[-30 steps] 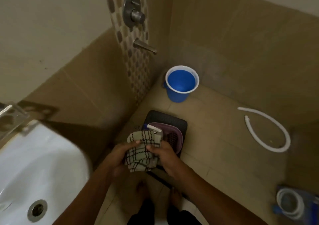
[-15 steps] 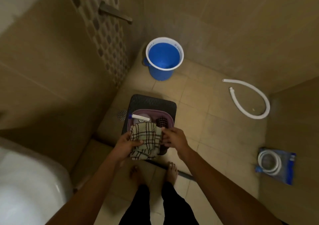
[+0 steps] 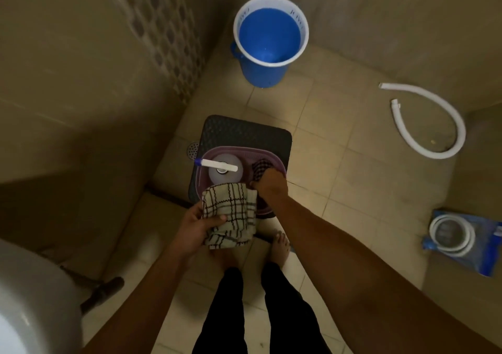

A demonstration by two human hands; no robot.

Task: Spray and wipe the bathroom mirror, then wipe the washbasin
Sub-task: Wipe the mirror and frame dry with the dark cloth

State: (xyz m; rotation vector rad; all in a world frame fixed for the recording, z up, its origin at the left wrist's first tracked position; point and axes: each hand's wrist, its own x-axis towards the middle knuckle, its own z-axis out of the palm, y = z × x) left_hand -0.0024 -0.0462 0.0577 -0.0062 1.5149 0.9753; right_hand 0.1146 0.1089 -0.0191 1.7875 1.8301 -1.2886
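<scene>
- blue bucket [image 3: 267, 62], white rim, stands upright on floor by the wall corner
- black mat [image 3: 244, 133] on floor, nearer than the bucket
- purple basket [image 3: 236, 152] sits on the mat
- round floor drain [image 3: 193, 149] just left of the mat
- white hose [image 3: 432, 125], curved, loose on floor right of the bucket
- blue bag [image 3: 486, 253] with coiled white hose inside, far right, nearer than the loose hose
</scene>
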